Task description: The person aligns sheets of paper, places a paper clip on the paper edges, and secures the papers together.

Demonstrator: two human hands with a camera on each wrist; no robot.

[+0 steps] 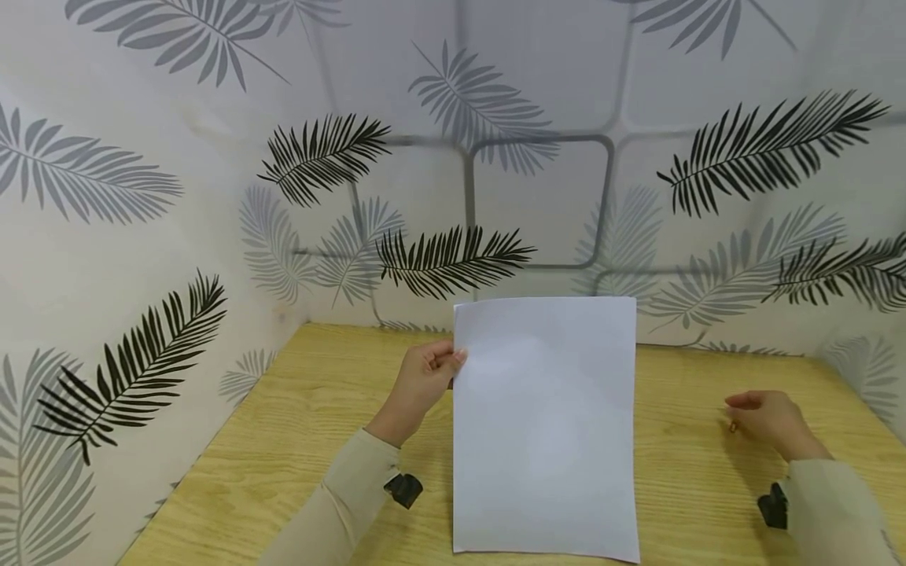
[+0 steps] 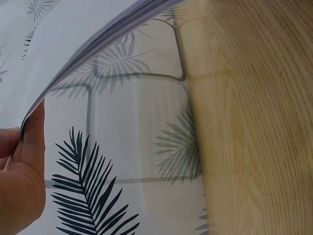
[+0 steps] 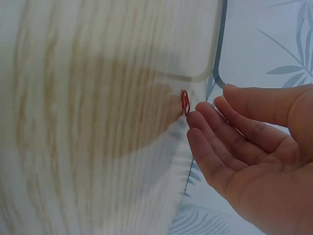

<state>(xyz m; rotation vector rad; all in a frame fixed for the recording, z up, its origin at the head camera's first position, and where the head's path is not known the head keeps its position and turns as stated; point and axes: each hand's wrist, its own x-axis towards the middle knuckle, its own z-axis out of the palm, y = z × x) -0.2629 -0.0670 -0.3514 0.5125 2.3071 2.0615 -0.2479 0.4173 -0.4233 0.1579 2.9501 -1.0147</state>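
My left hand point(image 1: 423, 381) pinches the left edge of a small stack of white paper point(image 1: 543, 440), thumb in front and fingers behind. The stack is held up facing me, and its layered edges show in the left wrist view, where the paper point(image 2: 63, 44) bows above the left hand point(image 2: 24, 171). On the right, my right hand point(image 1: 771, 420) hovers low over the table with its fingers loosely bent. A red paper clip point(image 3: 185, 102) is right at its fingertips in the right wrist view, and the thumb of the right hand point(image 3: 254, 147) stands apart from it.
A wood-grain table point(image 1: 679, 472) lies under both hands. Behind it and to the left rise walls point(image 1: 538, 196) papered with grey and black leaf patterns. Each wrist carries a small black camera point(image 1: 405, 489) on a beige sleeve.
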